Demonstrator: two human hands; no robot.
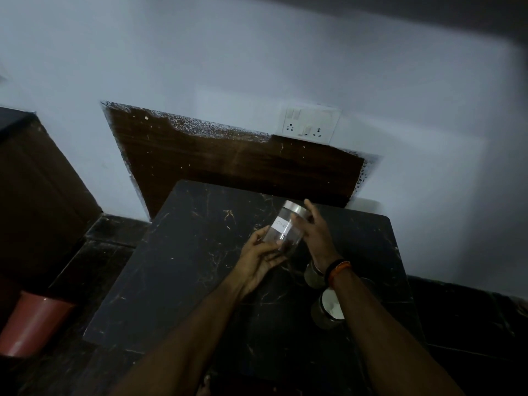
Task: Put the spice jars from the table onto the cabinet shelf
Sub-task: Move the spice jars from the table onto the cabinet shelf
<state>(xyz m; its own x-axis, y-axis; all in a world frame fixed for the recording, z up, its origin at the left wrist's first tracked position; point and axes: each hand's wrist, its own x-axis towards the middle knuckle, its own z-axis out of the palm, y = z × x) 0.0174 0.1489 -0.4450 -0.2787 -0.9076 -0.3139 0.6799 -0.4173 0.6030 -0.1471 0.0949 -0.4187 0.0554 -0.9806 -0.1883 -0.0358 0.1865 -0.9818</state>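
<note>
A clear spice jar point(285, 228) with a metal lid and a white label is tilted above the dark marble table point(183, 267). My left hand point(261, 262) cups its bottom from below and the left. My right hand point(315, 234) holds its right side near the lid, fingers spread along the glass. Some dark spice lies in the jar's lower end. Two more jars stand on the table under my right forearm: one point(313, 274) near the wrist, one point(328, 310) with a pale top closer to me. No cabinet shelf is clearly visible.
A dark wooden panel point(234, 161) leans on the white wall behind the table, below a switch and socket plate point(311, 122). A dark brown cabinet point(34, 195) stands at left. A red bucket point(34, 324) sits on the dark floor at lower left.
</note>
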